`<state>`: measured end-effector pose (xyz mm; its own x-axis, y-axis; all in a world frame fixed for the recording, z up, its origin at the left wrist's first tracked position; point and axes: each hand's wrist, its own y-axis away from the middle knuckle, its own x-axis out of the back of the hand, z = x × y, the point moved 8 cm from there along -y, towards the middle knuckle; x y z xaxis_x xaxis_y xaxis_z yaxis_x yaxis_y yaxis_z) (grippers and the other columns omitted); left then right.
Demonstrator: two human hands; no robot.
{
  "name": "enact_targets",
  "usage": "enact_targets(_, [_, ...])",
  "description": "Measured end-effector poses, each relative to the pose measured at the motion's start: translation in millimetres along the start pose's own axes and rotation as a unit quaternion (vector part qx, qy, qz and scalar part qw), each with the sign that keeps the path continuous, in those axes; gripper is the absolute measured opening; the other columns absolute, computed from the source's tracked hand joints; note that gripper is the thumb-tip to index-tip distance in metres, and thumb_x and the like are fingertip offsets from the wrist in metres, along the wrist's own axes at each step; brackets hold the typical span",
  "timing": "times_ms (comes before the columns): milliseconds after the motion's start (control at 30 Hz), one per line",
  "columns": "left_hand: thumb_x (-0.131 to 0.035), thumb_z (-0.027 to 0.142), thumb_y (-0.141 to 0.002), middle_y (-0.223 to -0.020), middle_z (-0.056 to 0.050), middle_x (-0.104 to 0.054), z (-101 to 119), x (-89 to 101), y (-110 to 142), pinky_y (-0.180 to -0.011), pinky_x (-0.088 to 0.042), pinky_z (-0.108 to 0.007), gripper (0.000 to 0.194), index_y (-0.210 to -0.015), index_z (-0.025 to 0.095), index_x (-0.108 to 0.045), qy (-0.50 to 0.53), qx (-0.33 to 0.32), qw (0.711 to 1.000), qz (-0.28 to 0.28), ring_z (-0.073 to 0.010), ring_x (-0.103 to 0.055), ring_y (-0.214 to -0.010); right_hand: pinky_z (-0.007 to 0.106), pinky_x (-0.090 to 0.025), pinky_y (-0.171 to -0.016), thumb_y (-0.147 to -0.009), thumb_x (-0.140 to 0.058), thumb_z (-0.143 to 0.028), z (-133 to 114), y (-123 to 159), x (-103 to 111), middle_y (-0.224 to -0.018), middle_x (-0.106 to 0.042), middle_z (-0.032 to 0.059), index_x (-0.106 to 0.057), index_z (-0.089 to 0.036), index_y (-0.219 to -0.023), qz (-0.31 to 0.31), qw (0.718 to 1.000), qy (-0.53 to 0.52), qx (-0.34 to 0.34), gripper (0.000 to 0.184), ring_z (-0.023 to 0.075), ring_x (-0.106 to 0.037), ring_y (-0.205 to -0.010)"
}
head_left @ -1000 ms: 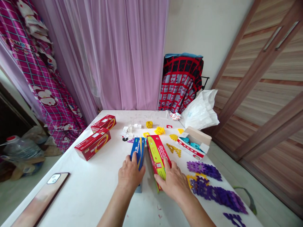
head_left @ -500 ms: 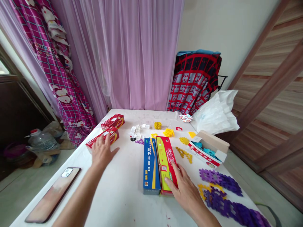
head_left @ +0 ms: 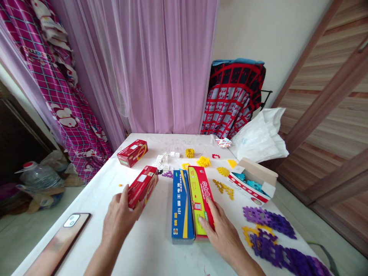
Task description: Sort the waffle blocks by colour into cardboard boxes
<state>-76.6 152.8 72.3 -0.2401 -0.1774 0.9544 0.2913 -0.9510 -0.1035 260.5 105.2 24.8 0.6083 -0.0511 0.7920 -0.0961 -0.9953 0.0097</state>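
My left hand (head_left: 122, 214) grips the near end of a red box (head_left: 146, 183), thumb on one side and fingers on the other. To its right lies a long blue box (head_left: 181, 207), which neither hand touches. Side by side with the blue one is a red and yellow-green box (head_left: 198, 195). Over that box's right edge rests my right hand (head_left: 220, 226), thumb on the top face and fingers along the far side. A second red box (head_left: 132, 153) sits farther back on the left.
White pieces (head_left: 166, 158), yellow pieces (head_left: 203, 161) and purple interlocking pieces (head_left: 276, 249) lie about the white table (head_left: 143, 245). An open carton (head_left: 250, 191) holds blue-green pieces. A phone (head_left: 59, 243) is at the left edge, a white plastic bag (head_left: 255, 134) at the back right.
My left hand let go of the blue box, reached left, took hold of the nearer red box and brought it rightward. My right hand stayed on the red and yellow-green box.
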Motion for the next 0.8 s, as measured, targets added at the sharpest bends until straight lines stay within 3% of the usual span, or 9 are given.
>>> enact_targets(133, [-0.042,0.051,-0.087,-0.127,-0.014,-0.049,36,-18.1,58,-0.086,-0.052,-0.041,0.07,-0.148,0.023,-0.024,0.059,-0.043,0.997,0.032,-0.0311,-0.053,-0.115,0.038,-0.049,-0.096,-0.087,-0.044,-0.047,-2,3,3,-0.147,-0.039,0.0117,-0.031,-0.023,-0.147,0.003,1.0,-0.013,0.001,0.066,0.0273,-0.048,-0.128])
enact_targets(233, [-0.048,0.053,-0.087,-0.141,-0.01,-0.037,48,-38.1,86,-0.086,-0.055,-0.037,0.077,-0.15,0.034,-0.009,0.164,-0.106,0.981,0.003,-0.0282,-0.047,-0.126,0.034,-0.049,-0.097,-0.086,-0.045,-0.047,-2,7,4,-0.149,-0.037,0.0114,-0.03,-0.022,-0.147,-0.017,0.998,-0.052,-0.002,0.068,0.0251,-0.048,-0.129])
enact_targets(333, [-0.062,0.05,-0.08,-0.151,-0.008,-0.023,56,-53.0,98,-0.098,-0.051,-0.038,0.092,-0.149,0.039,-0.002,0.248,-0.196,0.948,-0.034,-0.0282,-0.038,-0.135,0.032,-0.047,-0.1,-0.083,-0.049,-0.043,-3,9,4,-0.15,-0.035,0.0103,-0.028,-0.021,-0.148,-0.027,0.996,-0.09,-0.003,0.072,0.0233,-0.048,-0.129])
enact_targets(467, [-0.062,0.042,-0.081,-0.151,-0.007,-0.022,58,-63.8,82,-0.105,-0.046,-0.043,0.085,-0.148,0.04,-0.01,0.266,-0.202,0.941,-0.059,-0.0288,-0.034,-0.138,0.032,-0.048,-0.098,-0.08,-0.052,-0.041,-5,3,3,-0.149,-0.036,0.0115,-0.027,-0.019,-0.148,-0.029,0.994,-0.103,-0.002,0.077,0.023,-0.051,-0.126])
enact_targets(600, [-0.063,0.044,-0.078,-0.152,-0.005,-0.026,69,-66.6,53,-0.095,-0.054,-0.037,0.084,-0.148,0.036,-0.017,0.293,-0.177,0.935,-0.087,-0.0284,-0.032,-0.139,0.036,-0.049,-0.097,-0.081,-0.052,-0.042,-8,-19,5,-0.149,-0.037,0.0128,-0.026,-0.019,-0.149,-0.01,0.996,-0.091,0.005,0.076,0.025,-0.052,-0.124])
enact_targets(700, [-0.064,0.049,-0.076,-0.152,-0.01,-0.027,82,-59.5,34,-0.096,-0.052,-0.035,0.089,-0.15,0.029,-0.018,0.286,-0.22,0.928,-0.094,-0.0277,-0.034,-0.138,0.038,-0.049,-0.095,-0.081,-0.052,-0.043,-10,-38,6,-0.148,-0.038,0.0136,-0.027,-0.019,-0.148,0.003,0.997,-0.081,0.006,0.076,0.026,-0.052,-0.124])
enact_targets(800, [-0.062,0.056,-0.077,-0.149,-0.012,-0.037,86,-47.9,8,-0.093,-0.052,-0.032,0.091,-0.151,0.026,-0.018,0.242,-0.274,0.922,-0.127,-0.0246,-0.049,-0.128,0.037,-0.052,-0.091,-0.081,-0.052,-0.044,-5,-48,4,-0.146,-0.041,0.0134,-0.031,-0.02,-0.147,0.019,0.998,-0.067,0.0,0.073,0.0269,-0.053,-0.123])
